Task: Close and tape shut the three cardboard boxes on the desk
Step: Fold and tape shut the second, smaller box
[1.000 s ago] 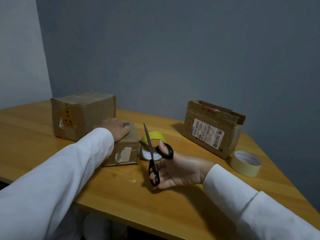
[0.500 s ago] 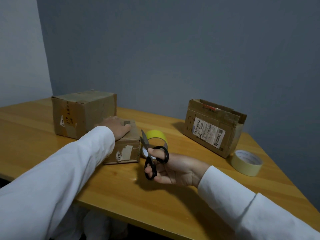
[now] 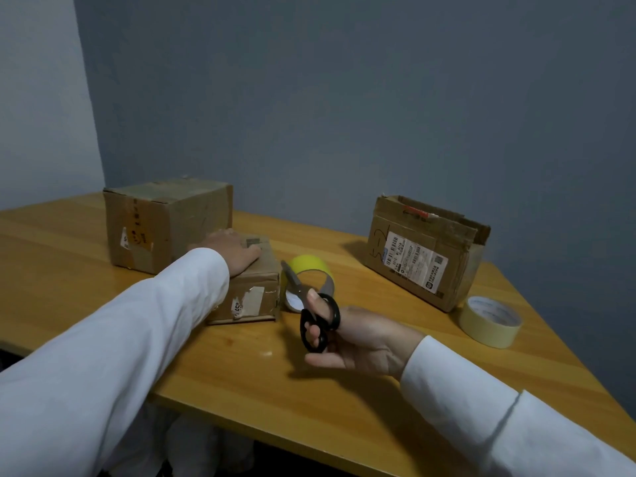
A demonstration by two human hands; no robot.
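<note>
Scissors [image 3: 311, 306] now tip down toward the yellow tape roll [image 3: 309, 282], gripped by the right hand [image 3: 358, 339]; the left hand [image 3: 232, 253] presses flat, fingers straight, on the small box [image 3: 251, 287], light, stiff cardboard, best steadied from above.

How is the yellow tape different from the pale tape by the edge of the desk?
The yellow tape roll stands on its edge beside the small box; the pale tape roll lies flat near the desk's right edge. The yellow roll is bright yellow outside and grey inside; the pale one is cream all over. The scissors cross in front of the yellow roll; nothing covers the pale one. Both are round tape rolls.
</note>
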